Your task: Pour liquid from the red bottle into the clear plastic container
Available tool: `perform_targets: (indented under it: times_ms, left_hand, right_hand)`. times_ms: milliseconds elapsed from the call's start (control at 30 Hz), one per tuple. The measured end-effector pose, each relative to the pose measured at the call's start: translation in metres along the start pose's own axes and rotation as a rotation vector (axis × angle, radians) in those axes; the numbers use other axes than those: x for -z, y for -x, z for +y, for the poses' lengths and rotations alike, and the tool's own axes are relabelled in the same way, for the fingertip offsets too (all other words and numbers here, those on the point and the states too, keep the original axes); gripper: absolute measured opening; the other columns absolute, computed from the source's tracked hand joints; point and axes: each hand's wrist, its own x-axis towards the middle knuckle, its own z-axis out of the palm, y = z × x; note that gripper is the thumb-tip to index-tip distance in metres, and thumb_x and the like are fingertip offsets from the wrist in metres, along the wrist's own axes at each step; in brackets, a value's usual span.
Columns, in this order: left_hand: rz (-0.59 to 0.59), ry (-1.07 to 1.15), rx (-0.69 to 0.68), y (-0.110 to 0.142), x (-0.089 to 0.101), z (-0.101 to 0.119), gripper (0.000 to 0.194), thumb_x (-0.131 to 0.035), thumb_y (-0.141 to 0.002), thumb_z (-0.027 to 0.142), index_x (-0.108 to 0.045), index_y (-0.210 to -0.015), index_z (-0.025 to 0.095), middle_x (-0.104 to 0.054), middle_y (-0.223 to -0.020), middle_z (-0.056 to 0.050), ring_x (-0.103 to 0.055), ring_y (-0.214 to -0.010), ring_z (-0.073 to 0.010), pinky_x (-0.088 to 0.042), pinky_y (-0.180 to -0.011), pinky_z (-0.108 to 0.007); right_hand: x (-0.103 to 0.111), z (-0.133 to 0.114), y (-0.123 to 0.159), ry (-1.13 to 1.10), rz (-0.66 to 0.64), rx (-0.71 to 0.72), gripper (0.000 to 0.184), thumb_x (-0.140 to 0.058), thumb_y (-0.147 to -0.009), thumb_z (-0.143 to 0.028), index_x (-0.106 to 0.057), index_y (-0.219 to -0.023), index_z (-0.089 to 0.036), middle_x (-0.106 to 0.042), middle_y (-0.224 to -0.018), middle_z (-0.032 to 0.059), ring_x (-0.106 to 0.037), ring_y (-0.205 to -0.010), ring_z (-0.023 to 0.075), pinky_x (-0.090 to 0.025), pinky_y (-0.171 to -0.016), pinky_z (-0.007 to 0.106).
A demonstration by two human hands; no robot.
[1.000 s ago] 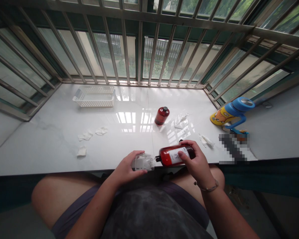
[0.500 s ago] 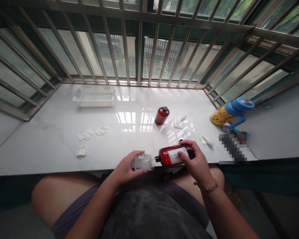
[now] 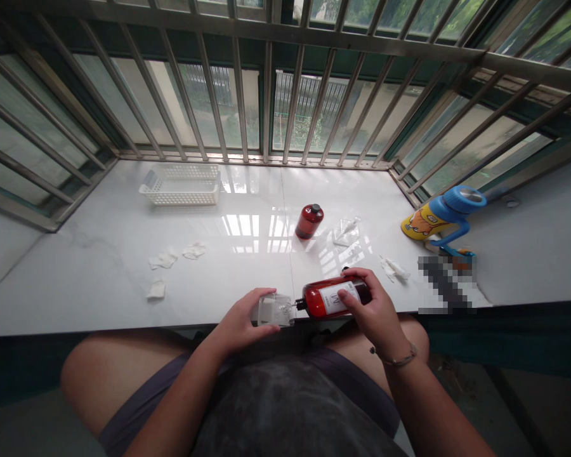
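My left hand [image 3: 247, 317] is closed around a small clear square container [image 3: 276, 310], which is tilted with its open side to the right. A red bottle [image 3: 327, 298] with a white label lies almost level in my right hand [image 3: 371, 301]. Its black, uncapped neck points left at the container's mouth, with liquid between the two. By the fingertips of my right hand is a small black cap [image 3: 346, 270]. Farther back, a second red bottle [image 3: 309, 222] stands upright with its dark cap on.
A white perforated basket [image 3: 181, 193] sits at the back left. Crumpled white tissues [image 3: 163, 258] lie at left, another tissue [image 3: 394, 270] at right. A clear flat piece [image 3: 346, 233] is near the standing bottle. A blue-and-yellow flask [image 3: 438, 216] stands far right. Metal bars [image 3: 266, 108] close off the back.
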Motion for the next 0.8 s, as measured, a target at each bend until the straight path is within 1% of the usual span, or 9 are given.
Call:
perform_targets:
  times_ms: [333, 567, 800]
  left_hand:
    - [-0.008, 0.001, -0.003, -0.0006, 0.0002, 0.0006, 0.073, -0.089, -0.087, 0.042, -0.056, -0.152, 0.033, -0.062, -0.153, -0.006, -0.060, -0.141, -0.0302, -0.048, -0.122, -0.044]
    - [-0.013, 0.012, 0.011, -0.0005, 0.0004, 0.0015, 0.073, -0.088, -0.087, 0.043, -0.056, -0.152, 0.032, -0.061, -0.154, -0.008, -0.059, -0.141, -0.0325, -0.048, -0.121, -0.047]
    - [-0.009, 0.009, 0.000, -0.0003, 0.0006, 0.0014, 0.073, -0.089, -0.087, 0.044, -0.057, -0.151, 0.033, -0.061, -0.154, -0.007, -0.060, -0.141, -0.0319, -0.049, -0.121, -0.045]
  right_hand:
    - [0.0004, -0.0011, 0.0005, 0.000, -0.013, -0.009, 0.051, -0.082, -0.088, -0.059, -0.065, -0.124, -0.027, -0.076, -0.102, 0.0049, -0.070, -0.079, 0.0231, -0.060, -0.066, 0.033]
    - [0.0005, 0.0002, -0.0001, 0.016, -0.004, -0.012, 0.052, -0.082, -0.087, -0.060, -0.066, -0.124, -0.028, -0.076, -0.101, 0.0054, -0.071, -0.081, 0.0248, -0.059, -0.066, 0.034]
    - [0.0005, -0.0002, 0.0005, 0.017, -0.006, -0.010, 0.052, -0.082, -0.087, -0.059, -0.066, -0.124, -0.028, -0.076, -0.102, 0.0055, -0.071, -0.082, 0.0242, -0.060, -0.066, 0.033]
